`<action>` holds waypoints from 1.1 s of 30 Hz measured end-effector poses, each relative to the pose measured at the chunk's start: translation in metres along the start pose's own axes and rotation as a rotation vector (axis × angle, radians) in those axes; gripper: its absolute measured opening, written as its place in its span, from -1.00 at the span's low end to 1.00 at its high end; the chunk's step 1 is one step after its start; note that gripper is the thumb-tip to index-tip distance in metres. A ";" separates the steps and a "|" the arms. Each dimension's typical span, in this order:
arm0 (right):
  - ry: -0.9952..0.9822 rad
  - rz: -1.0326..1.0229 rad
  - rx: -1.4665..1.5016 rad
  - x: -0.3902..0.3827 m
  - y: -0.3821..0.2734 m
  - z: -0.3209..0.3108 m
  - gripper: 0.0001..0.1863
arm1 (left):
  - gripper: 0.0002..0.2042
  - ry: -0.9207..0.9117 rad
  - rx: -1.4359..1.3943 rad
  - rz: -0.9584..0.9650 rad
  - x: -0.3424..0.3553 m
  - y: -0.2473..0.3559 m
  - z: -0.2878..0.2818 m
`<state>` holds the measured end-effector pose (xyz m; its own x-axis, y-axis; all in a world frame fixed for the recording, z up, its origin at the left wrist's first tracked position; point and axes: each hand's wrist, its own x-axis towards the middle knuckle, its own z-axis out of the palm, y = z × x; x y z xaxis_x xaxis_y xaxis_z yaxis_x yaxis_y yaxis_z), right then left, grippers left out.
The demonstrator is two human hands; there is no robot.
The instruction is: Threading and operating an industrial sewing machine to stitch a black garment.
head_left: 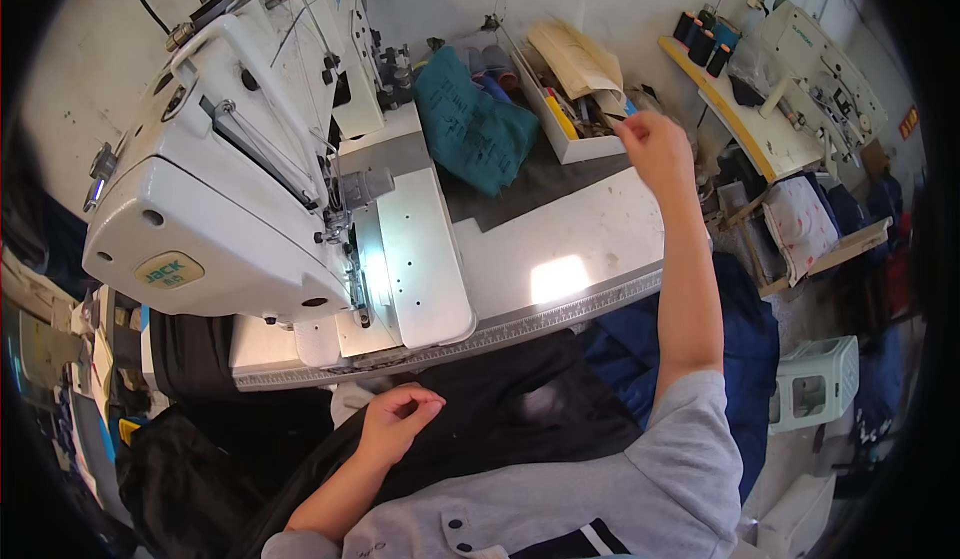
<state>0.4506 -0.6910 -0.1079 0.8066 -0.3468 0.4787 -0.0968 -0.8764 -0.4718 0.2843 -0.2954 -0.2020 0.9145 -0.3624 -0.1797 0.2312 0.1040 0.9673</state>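
Observation:
My right hand (657, 151) reaches out to the near right corner of a white open box (588, 148). Its fingers are closed in a pinch; a thin dark thing shows at the tips, too small to name. Inside the box stand a tan paper bag (575, 59), a yellow tool (560, 117) and other small items. Close to my body, above black cloth (500, 409) on my lap, my left hand (400, 424) has thumb and fingers pressed together. What it pinches, if anything, I cannot make out. A white sewing machine (230, 179) stands on the left, its lamp lighting the needle plate.
Teal cloth (470, 114) lies beside the box. A ruler strip (540, 321) runs along the front edge of the white table (600, 229). Blue fabric (740, 329) hangs at the right. Thread spools (718, 59) sit on a second machine table (745, 139). A pale green plastic stool (815, 384) stands below.

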 end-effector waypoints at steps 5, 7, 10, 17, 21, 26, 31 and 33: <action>-0.276 0.234 -0.520 0.089 0.046 0.063 -0.69 | -0.96 0.058 -0.040 -0.025 -0.016 -0.012 -0.002; -0.345 0.229 -0.612 0.095 0.061 0.075 -0.71 | -0.96 0.058 -0.045 -0.025 -0.016 -0.013 -0.001; -0.267 0.137 -0.704 0.092 0.060 0.053 -0.75 | -0.94 -0.009 -0.133 -0.083 -0.019 -0.007 -0.010; -0.166 -0.097 0.808 -0.059 -0.009 -0.047 -0.67 | -0.95 -0.039 -0.498 -0.040 -0.013 0.050 -0.008; -0.816 0.027 1.245 -0.170 -0.082 -0.038 -0.83 | -0.90 -0.011 -0.485 -0.017 -0.009 0.064 -0.015; -1.283 -0.108 1.245 -0.190 -0.113 -0.012 -0.84 | -0.88 -0.024 -0.512 -0.018 -0.011 0.072 -0.012; -1.512 0.082 1.127 -0.187 -0.137 -0.011 -0.82 | -0.87 -0.020 -0.449 -0.027 -0.017 0.080 -0.012; -1.525 0.090 1.118 -0.184 -0.141 -0.011 -0.81 | -0.87 -0.029 -0.442 -0.028 -0.017 0.082 -0.012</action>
<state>0.3099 -0.5072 -0.1211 0.6382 0.7278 -0.2508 -0.2963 -0.0685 -0.9526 0.2912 -0.2693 -0.1219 0.8977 -0.3960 -0.1933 0.3811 0.4776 0.7916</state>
